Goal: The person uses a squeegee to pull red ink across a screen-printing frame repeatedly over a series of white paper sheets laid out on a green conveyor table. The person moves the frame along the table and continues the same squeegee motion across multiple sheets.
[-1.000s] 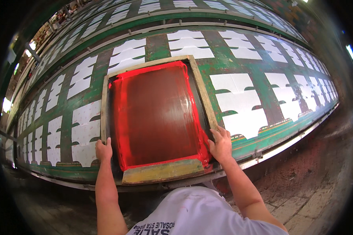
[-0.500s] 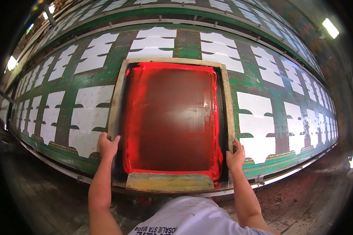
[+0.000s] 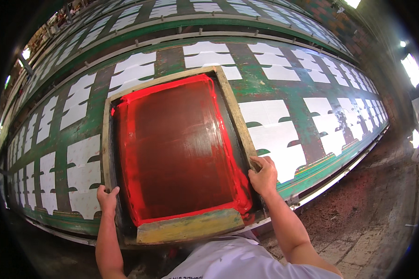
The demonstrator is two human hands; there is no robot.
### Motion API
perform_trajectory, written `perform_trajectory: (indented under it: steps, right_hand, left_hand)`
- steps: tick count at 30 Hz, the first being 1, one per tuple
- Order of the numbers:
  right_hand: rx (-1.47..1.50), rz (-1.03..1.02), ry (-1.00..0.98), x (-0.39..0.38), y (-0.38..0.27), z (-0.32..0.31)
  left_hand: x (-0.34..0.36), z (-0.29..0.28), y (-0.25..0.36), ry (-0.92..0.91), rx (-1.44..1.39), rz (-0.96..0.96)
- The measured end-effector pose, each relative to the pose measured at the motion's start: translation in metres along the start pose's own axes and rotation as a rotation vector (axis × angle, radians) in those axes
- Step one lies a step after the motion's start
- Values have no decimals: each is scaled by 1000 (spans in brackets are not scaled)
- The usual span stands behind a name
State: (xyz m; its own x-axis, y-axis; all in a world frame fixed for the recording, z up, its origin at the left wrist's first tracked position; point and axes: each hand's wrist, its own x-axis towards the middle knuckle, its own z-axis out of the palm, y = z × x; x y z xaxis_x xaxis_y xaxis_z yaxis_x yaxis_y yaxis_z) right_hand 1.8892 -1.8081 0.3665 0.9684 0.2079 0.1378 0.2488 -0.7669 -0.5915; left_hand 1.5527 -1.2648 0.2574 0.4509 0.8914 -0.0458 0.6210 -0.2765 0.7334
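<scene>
A wooden-framed printing screen (image 3: pixel 177 149) lies tilted in front of me over the long table, its dark mesh ringed with wet red ink. My left hand (image 3: pixel 108 200) is closed around the left rail of the frame near its lower end. Opposite, my right hand (image 3: pixel 264 176) grips the right rail, somewhat higher up. Across the near end of the screen lies a yellow-stained wooden strip (image 3: pixel 191 227). Thick red ink (image 3: pixel 239 195) has gathered by the lower right corner. What lies beneath the screen is hidden.
White cut fabric pieces (image 3: pixel 270 125) lie in rows on the green and brown table (image 3: pixel 246 88), on both sides of the screen. A metal rail (image 3: pixel 172 39) with small pegs runs along the far edge. More tables with white pieces stand beyond.
The screen has turned in view, its far end now higher on the right, and shifted left. Both hands have kept hold of its rails. The whole view has tilted too.
</scene>
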Motion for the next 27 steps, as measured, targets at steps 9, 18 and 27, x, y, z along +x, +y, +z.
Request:
perform_trajectory:
  steps: [9, 18, 27]
  right_hand:
    - [56, 41, 97, 72, 134, -60]
    - [64, 96, 162, 124, 298, -136]
    - [126, 88, 122, 157, 389, -181]
  left_hand:
    - [-77, 108, 134, 82, 37, 43]
    - [-182, 241, 235, 111, -1, 61]
    - [-239, 306, 286, 130, 26, 150]
